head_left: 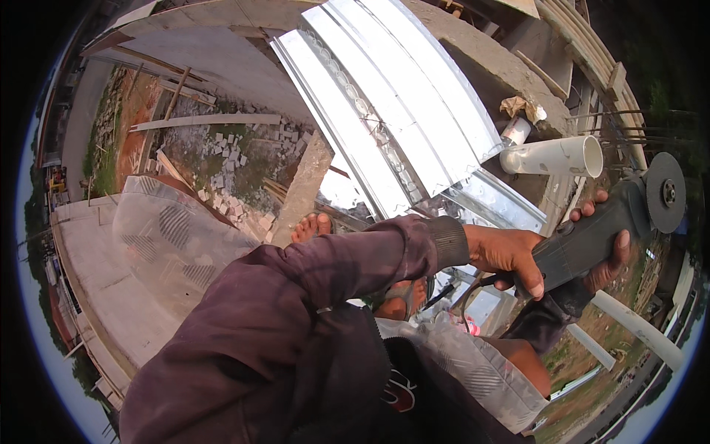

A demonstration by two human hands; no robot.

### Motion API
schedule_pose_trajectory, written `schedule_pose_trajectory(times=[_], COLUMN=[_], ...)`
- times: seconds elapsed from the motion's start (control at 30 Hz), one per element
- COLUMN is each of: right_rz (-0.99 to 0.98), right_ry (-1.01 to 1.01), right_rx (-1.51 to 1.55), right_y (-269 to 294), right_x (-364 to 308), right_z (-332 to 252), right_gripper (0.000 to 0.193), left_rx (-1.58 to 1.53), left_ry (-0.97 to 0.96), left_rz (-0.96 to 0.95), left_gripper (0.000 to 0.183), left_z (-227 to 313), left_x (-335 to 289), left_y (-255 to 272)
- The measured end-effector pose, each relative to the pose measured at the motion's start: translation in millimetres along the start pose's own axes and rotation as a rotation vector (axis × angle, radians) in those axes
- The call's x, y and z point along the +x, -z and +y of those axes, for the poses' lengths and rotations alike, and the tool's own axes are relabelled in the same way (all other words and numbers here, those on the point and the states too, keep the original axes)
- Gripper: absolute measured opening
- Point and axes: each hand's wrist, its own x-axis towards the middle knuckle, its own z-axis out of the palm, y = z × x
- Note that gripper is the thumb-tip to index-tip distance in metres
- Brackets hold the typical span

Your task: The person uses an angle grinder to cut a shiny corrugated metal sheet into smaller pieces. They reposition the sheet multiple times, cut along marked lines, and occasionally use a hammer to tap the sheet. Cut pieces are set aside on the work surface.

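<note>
Here, one grinder [580, 251], two hands [506, 250].

This single view comes from the left of two wide fisheye cameras worn side by side on the person's head, upright and facing steeply down. At seven o'clock the left sleeve [214, 355] looms closest to the lens; the left hand [506, 251], right hand [610, 268] and angle grinder [573, 244] sit farther out, between three and four o'clock. The feet [311, 225] show near the middle. Metal sheets [421, 103] stretch away toward twelve o'clock, their straight edges bowed, and sky [53, 362] lines the curved rim at eight and four o'clock.
</note>
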Motion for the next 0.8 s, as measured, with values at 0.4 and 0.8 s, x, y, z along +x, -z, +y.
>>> schedule_pose_trajectory(times=[0.4,0.8], right_rz=[0.166,0.363], right_ry=[0.178,-0.029], right_rx=[0.049,-0.451], right_y=[43.7,-5.9], right_x=[-27.0,0.8], right_z=[-17.1,-25.2], right_gripper=[0.066,0.059], left_rx=[0.264,1.837], left_ry=[-0.145,0.692], left_rz=[0.076,0.114], left_gripper=[0.101,0.045], left_z=[-17.4,166.5], left_x=[14.4,-108.4], left_y=[-10.7,76.3])
